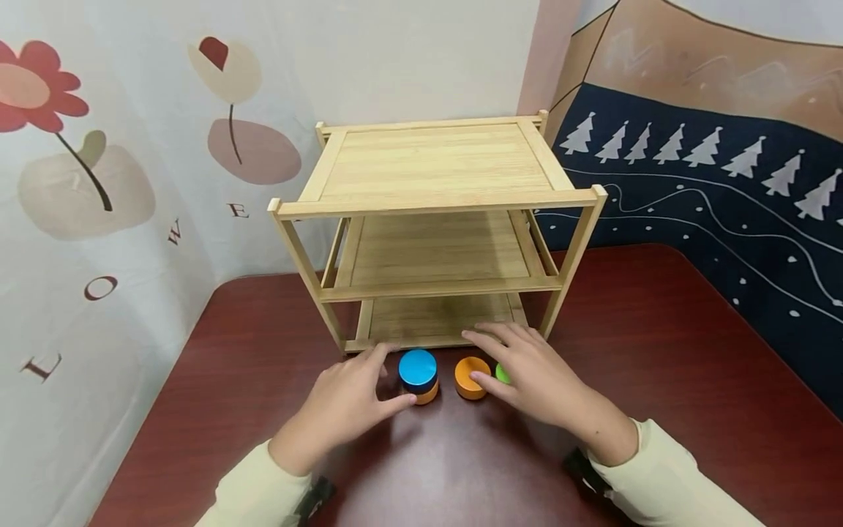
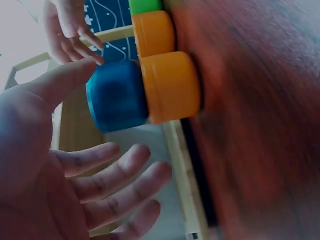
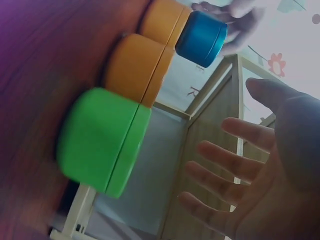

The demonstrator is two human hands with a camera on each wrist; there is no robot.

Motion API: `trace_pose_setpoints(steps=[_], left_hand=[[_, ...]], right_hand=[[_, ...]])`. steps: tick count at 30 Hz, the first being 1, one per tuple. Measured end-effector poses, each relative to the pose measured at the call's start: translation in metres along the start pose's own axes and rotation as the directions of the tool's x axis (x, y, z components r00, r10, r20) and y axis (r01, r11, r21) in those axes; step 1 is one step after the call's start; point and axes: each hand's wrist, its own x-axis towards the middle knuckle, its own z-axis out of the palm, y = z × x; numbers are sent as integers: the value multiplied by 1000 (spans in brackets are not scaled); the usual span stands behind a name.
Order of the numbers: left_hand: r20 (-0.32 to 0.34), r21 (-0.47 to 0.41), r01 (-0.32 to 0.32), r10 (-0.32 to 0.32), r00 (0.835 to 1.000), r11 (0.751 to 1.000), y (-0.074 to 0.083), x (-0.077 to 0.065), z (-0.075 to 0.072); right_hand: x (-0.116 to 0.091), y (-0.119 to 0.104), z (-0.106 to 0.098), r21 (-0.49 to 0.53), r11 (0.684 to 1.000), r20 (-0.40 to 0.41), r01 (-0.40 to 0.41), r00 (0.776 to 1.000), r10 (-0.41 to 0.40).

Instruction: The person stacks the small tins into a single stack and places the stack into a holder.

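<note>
A small round blue tin point(image 1: 418, 368) sits on top of an orange tin point(image 1: 426, 396). My left hand point(image 1: 342, 399) is beside this stack, thumb and fingers spread about it; in the left wrist view the thumb tip is right at the edge of the blue tin point(image 2: 117, 95). A second orange tin point(image 1: 467, 384) stands just to the right on the table. Beyond it is a green tin point(image 1: 503, 373), mostly covered by my right hand point(image 1: 536, 377) in the head view. The right wrist view shows that hand with fingers spread, apart from the green tin point(image 3: 102, 140).
Directly behind the tins stands a three-tier wooden rack point(image 1: 435, 205), its bottom shelf low over the dark red table point(image 1: 263, 366). A patterned white cloth point(image 1: 151, 146) hangs at the left and back, and a dark tree-print cloth point(image 1: 698, 197) at the right.
</note>
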Motion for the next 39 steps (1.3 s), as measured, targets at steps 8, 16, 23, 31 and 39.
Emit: trace_pose_setpoints(steps=[8, 16, 23, 31, 39], left_hand=[[89, -127, 50, -39, 995, 991, -13, 12, 16], [114, -134, 7, 8, 993, 991, -15, 19, 24], [109, -115, -10, 23, 994, 993, -15, 18, 25], [91, -127, -2, 13, 996, 992, -17, 13, 31], [73, -133, -19, 29, 997, 991, -17, 12, 32]], right_hand=[[2, -1, 13, 48, 998, -32, 31, 999, -30], [1, 0, 18, 49, 998, -15, 34, 999, -33], [4, 0, 21, 41, 998, 23, 55, 998, -56], [3, 2, 27, 38, 997, 88, 62, 994, -65], [0, 9, 26, 83, 993, 133, 88, 986, -99]])
